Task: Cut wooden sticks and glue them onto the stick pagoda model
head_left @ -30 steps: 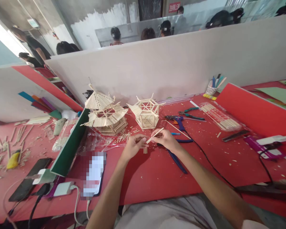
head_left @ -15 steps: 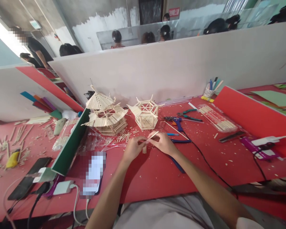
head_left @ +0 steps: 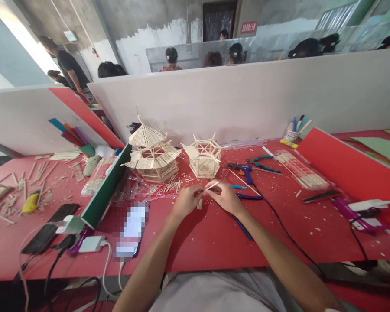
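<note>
Both my hands meet over the red table [head_left: 214,234], pinching one thin wooden stick [head_left: 212,186] between them. My left hand [head_left: 186,202] grips its near end with closed fingers. My right hand [head_left: 226,197] pinches it further along, and the stick's tip pointing up and right. A few short stick pieces [head_left: 199,203] lie just below my fingers. Behind my hands stand a small open stick frame model [head_left: 204,157] and a taller stick pagoda [head_left: 151,149].
A blue glue gun [head_left: 243,169] with a black cord, pliers [head_left: 261,161] and a bag of sticks [head_left: 297,168] lie to the right. A phone [head_left: 131,227], chargers and a green board [head_left: 105,190] sit left. A grey partition [head_left: 247,95] backs the table; other people work beyond it.
The stick shows less length beyond my right fingers than a second ago, and my hands sit closer together. The camera view has shifted slightly, moving the scene right.
</note>
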A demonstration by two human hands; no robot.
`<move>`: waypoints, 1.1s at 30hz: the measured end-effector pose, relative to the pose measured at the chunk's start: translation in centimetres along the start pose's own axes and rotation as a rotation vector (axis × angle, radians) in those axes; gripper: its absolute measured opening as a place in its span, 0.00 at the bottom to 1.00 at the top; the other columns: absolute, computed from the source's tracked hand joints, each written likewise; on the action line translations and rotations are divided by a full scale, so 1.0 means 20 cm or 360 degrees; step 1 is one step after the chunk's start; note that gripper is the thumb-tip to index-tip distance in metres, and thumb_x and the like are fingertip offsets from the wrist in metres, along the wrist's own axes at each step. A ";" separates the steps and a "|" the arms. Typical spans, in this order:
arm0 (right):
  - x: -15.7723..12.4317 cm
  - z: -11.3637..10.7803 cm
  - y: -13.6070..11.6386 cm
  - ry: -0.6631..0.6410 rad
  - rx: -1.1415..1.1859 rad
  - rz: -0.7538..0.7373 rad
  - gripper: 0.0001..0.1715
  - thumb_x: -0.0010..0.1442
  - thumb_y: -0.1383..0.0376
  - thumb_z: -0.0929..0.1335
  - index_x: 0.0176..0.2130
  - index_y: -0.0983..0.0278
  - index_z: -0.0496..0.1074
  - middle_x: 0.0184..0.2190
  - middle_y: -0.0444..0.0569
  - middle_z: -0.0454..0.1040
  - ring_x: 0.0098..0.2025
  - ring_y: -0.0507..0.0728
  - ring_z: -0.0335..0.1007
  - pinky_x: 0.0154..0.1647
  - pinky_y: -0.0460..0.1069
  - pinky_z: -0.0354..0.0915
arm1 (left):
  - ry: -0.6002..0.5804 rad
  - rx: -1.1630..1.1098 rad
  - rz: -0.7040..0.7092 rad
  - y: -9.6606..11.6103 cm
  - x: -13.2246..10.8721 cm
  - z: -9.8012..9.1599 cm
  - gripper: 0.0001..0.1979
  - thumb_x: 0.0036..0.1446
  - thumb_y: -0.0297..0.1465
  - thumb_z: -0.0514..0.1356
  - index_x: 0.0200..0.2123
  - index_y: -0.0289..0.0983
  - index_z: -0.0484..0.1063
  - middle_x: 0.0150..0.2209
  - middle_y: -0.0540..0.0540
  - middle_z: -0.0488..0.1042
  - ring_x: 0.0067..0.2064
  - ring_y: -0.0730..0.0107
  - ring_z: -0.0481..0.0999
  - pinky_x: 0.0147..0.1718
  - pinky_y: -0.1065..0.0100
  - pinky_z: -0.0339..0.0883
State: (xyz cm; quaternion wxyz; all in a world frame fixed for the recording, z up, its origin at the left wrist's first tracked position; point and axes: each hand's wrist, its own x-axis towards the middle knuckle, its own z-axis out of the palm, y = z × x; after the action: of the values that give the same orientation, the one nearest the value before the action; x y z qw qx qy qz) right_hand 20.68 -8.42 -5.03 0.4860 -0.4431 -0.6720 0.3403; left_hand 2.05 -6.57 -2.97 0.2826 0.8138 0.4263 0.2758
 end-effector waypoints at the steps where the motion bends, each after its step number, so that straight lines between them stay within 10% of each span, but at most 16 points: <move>1: 0.00 0.00 0.00 0.0007 0.0013 -0.0009 0.05 0.61 0.62 0.70 0.38 0.61 0.74 0.38 0.50 0.80 0.40 0.58 0.79 0.43 0.52 0.73 | -0.0001 -0.0015 0.0005 0.01 0.00 0.00 0.08 0.61 0.28 0.60 0.39 0.37 0.80 0.35 0.47 0.82 0.33 0.69 0.78 0.34 0.72 0.63; 33: 0.01 -0.02 -0.01 0.0094 0.0080 0.0177 0.09 0.59 0.60 0.70 0.39 0.61 0.71 0.36 0.49 0.79 0.39 0.58 0.78 0.43 0.52 0.73 | -0.0089 0.0161 0.0063 -0.01 0.09 0.00 0.10 0.59 0.26 0.57 0.35 0.37 0.81 0.29 0.46 0.79 0.30 0.68 0.74 0.30 0.72 0.59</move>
State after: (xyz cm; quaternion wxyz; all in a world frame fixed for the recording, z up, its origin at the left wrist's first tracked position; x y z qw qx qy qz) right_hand 20.99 -8.30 -4.75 0.4971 -0.4773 -0.6229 0.3703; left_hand 2.82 -4.85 -2.71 0.2474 0.8428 0.4155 0.2364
